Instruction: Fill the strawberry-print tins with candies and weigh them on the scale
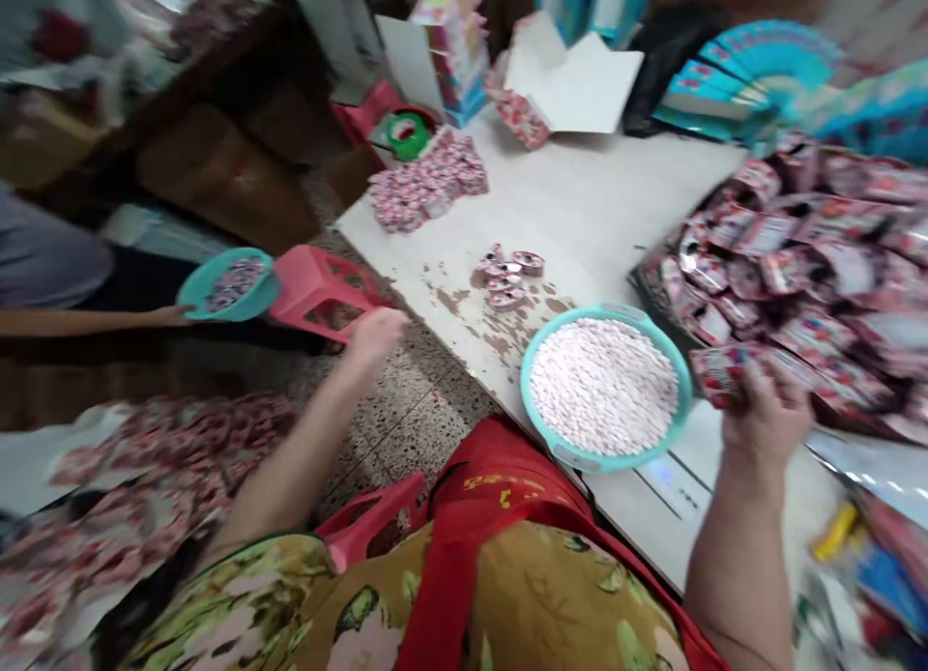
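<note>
My right hand (pixel 772 410) grips a small printed pink carton (pixel 717 373) at the near edge of a large box of similar cartons (pixel 790 255). To its left, a turquoise basin (pixel 547 439) full of small white pellet-like pieces (pixel 605 386) rests at the table's edge. My left hand (pixel 377 335) is off the table, over the floor near a pink plastic stool (pixel 319 289). Motion smears its fingers, so I cannot tell their state. Several small pink cartons (pixel 507 277) lie loose in mid-table, beyond the basin.
A packed cluster of small cartons (pixel 427 180) sits by the table's left edge, near green tape (pixel 407 134). An open white box (pixel 569 86) stands behind. At left, another person's hand (pixel 170 315) holds a second turquoise basin (pixel 230 284). Blue fanned packaging (pixel 768 62) lies at back right.
</note>
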